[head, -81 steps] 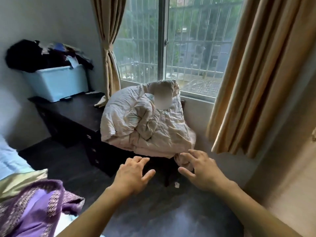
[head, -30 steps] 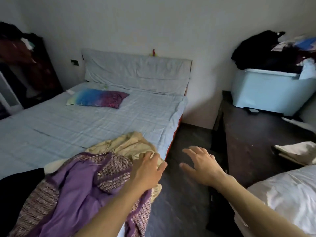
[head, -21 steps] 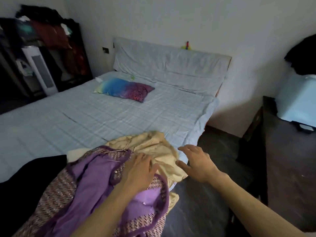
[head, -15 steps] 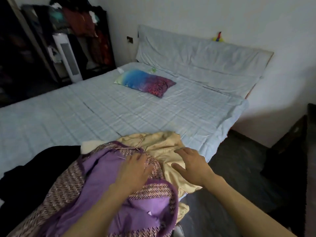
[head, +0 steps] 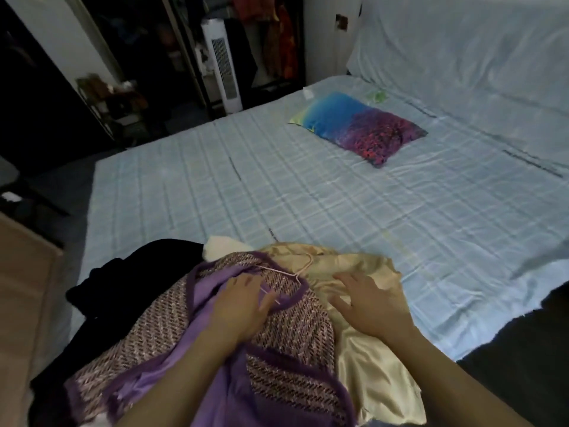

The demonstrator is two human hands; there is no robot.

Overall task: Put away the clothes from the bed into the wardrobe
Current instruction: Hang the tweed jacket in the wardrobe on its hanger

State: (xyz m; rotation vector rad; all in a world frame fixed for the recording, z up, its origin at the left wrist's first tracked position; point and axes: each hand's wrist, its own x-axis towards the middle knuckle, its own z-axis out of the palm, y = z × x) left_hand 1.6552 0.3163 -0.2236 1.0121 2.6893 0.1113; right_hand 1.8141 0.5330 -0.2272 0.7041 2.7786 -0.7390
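Our left hand [head: 243, 306] rests flat, fingers relaxed, on a purple jacket [head: 277, 340] at the near edge of the bed [head: 308, 204]. Our right hand [head: 366, 306] lies just beside it, fingers spread and straight, pressing a cream satin garment [head: 363, 359]; neither hand grasps anything. A thin pink hanger [head: 295, 269] pokes out of the jacket's collar, between the two hands and just beyond them, its hook lying on the satin.

Left of the jacket sits a black garment [head: 129, 272], so dark that we cannot make out its shape or kind. A white scrap of cloth [head: 218, 249] peeks out beyond the jacket, mostly buried under the pile. The jacket's lower part and both our forearms are cut off by the bottom of the frame.

Toward the head of the bed lies a blue and purple pillow [head: 360, 127]. Past the bed's far left side stands the wardrobe [head: 271, 41], open and dim, with red and orange clothes hanging inside but hard to tell apart. A white tower fan [head: 223, 63] stands beside it. Shelves left of the fan are lost in shadow. No writing or labels can be read anywhere.
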